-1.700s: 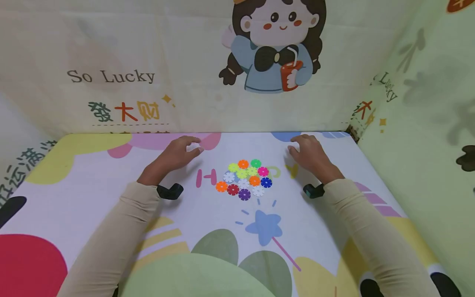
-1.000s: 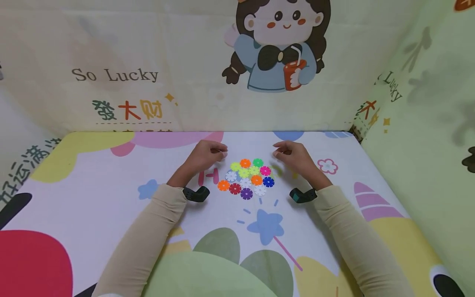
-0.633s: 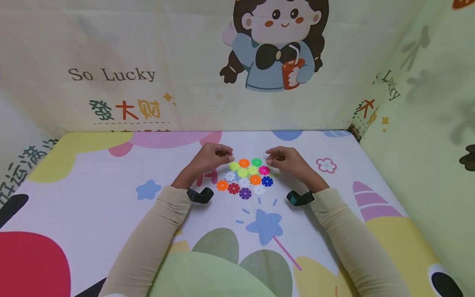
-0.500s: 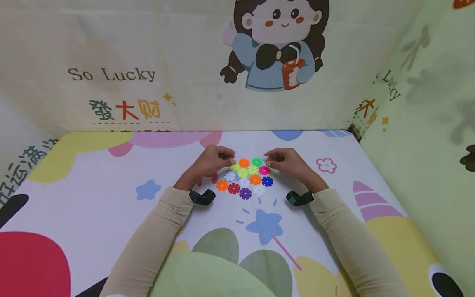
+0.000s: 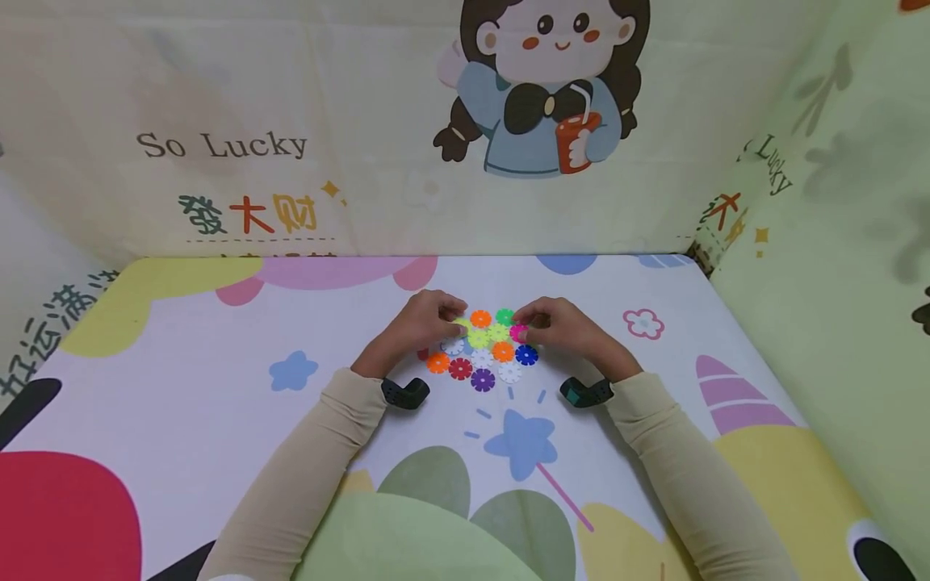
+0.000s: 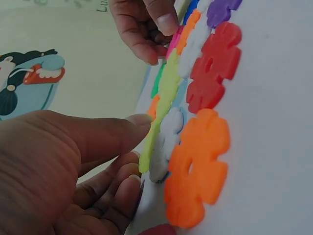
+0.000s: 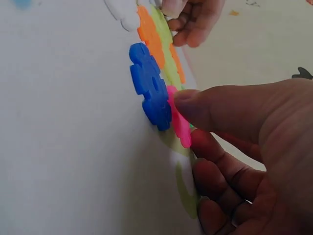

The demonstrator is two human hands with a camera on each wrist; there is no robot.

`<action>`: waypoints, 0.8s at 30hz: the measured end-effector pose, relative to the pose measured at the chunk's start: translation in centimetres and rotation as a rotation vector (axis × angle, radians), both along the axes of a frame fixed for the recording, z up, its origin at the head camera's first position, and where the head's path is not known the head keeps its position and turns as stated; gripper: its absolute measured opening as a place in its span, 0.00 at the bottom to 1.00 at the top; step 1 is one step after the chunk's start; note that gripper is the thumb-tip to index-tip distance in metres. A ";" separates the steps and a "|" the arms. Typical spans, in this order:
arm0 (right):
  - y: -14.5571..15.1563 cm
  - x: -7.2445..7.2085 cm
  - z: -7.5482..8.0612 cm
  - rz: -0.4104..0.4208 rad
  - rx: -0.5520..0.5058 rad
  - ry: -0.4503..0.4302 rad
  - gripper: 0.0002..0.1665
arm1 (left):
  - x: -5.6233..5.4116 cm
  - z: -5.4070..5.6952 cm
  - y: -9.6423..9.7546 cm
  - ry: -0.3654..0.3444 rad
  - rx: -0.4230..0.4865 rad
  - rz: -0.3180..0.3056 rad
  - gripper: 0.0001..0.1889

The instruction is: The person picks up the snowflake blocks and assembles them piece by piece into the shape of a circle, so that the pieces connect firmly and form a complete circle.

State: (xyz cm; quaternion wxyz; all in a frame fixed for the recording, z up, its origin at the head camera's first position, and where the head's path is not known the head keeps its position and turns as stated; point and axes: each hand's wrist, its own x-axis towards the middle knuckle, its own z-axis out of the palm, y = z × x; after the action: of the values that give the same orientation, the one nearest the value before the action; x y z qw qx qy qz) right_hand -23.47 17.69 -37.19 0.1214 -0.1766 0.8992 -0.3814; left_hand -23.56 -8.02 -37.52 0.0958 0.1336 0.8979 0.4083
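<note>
Several flower-shaped plastic snowflake discs lie flat in a cluster on the table. From the left, my left hand (image 5: 429, 323) pinches the yellow-green disc (image 6: 147, 155) at the cluster's edge, thumb on top and fingertips at its outer rim. Opposite it, my right hand (image 5: 563, 329) has thumb and fingers on the pink disc (image 7: 181, 127), largely covered by the thumb in the head view. Between the hands lie an orange disc (image 5: 480, 319) and a green disc (image 5: 504, 315). Closer to me are a blue disc (image 5: 526, 355), a purple disc (image 5: 483, 380) and a red disc (image 5: 460, 369).
The table (image 5: 218, 420) wears a white cloth with printed shapes, among them a blue star (image 5: 520, 444). A printed fabric backdrop (image 5: 378, 161) rises along the far edge, with another on the right. A black wrist camera (image 5: 407, 394) sits on the left wrist, another on the right.
Both hands have come inward and down from either side of the cluster to its left and right edges, where fingers now grip the yellow-green and pink discs. The discs stay in place.
</note>
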 end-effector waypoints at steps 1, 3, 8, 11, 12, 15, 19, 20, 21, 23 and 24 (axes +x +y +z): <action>-0.1 0.0 0.0 -0.002 0.009 0.004 0.17 | 0.0 0.0 0.0 0.004 -0.009 -0.002 0.21; -0.2 0.1 -0.1 -0.007 0.030 0.014 0.16 | 0.0 -0.1 0.1 0.004 -0.027 -0.007 0.22; -0.4 0.2 -0.1 -0.013 0.069 0.042 0.15 | 0.1 0.1 0.3 0.006 -0.074 -0.026 0.23; -0.5 0.2 -0.1 -0.024 0.085 0.044 0.14 | 0.2 0.3 0.4 0.007 -0.112 -0.036 0.20; -0.6 0.3 -0.1 -0.028 0.089 0.041 0.14 | 0.2 0.4 0.5 0.010 -0.127 -0.041 0.20; -0.7 0.4 0.1 -0.043 0.100 0.031 0.14 | 0.3 0.6 0.6 0.025 -0.166 -0.057 0.18; -0.9 0.5 0.4 -0.057 0.124 0.027 0.14 | 0.4 0.6 0.7 0.048 -0.201 -0.068 0.19; -0.9 0.6 0.4 -0.059 0.132 0.029 0.14 | 0.4 0.6 0.7 0.055 -0.206 -0.066 0.19; -0.9 0.6 0.4 -0.061 0.141 0.029 0.14 | 0.5 0.6 0.7 0.061 -0.208 -0.062 0.18; -1.0 0.6 0.4 -0.064 0.156 0.030 0.14 | 0.5 0.6 0.7 0.068 -0.205 -0.053 0.18; -1.1 0.6 0.4 -0.065 0.162 0.030 0.14 | 0.6 0.6 0.6 0.067 -0.200 -0.048 0.17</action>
State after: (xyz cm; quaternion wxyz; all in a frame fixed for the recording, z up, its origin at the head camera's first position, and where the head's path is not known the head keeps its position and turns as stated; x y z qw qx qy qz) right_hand -22.87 16.61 -36.79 0.1094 -0.1427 0.9342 -0.3082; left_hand -22.99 -7.37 -36.96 0.0882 0.1583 0.9335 0.3094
